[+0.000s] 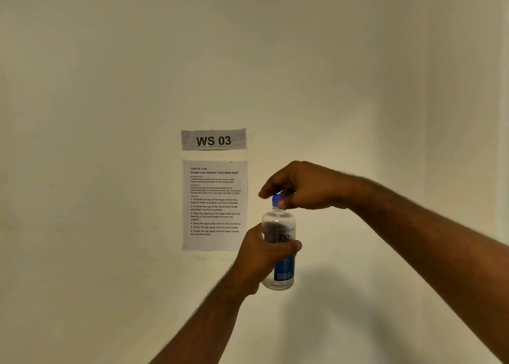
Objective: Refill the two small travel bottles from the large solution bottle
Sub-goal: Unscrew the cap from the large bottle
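A plain cream wall (110, 88) fills the whole view. Two printed papers are taped to it, one above the other, left of centre. The larger is an instruction sheet (214, 205) headed "Contact Lens Solution Travel Bottle Refill", with six numbered steps. The smaller is a label strip (213, 139) reading "WS 03", fixed just above the sheet.

Two bare forearms enter from the lower edge and the right edge and meet in front of the wall, right of the instruction sheet. A soft shadow of the arms falls on the wall below them.

The large solution bottle (278, 226) is held upright in mid-air between the two hands, clear of any surface. Its body is clear plastic with a label whose lower part is blue; the letters "re" are legible on the upper part.

The left hand (261, 256) wraps the bottle's middle from the left; this grip is closed around the body, the thumb lying across the label front.

The right hand (300, 187) comes down over the top of the bottle. Its grip is pressed together on the blue cap (277, 200), fingertips pinching the cap's sides. The cap sits on the bottle neck.
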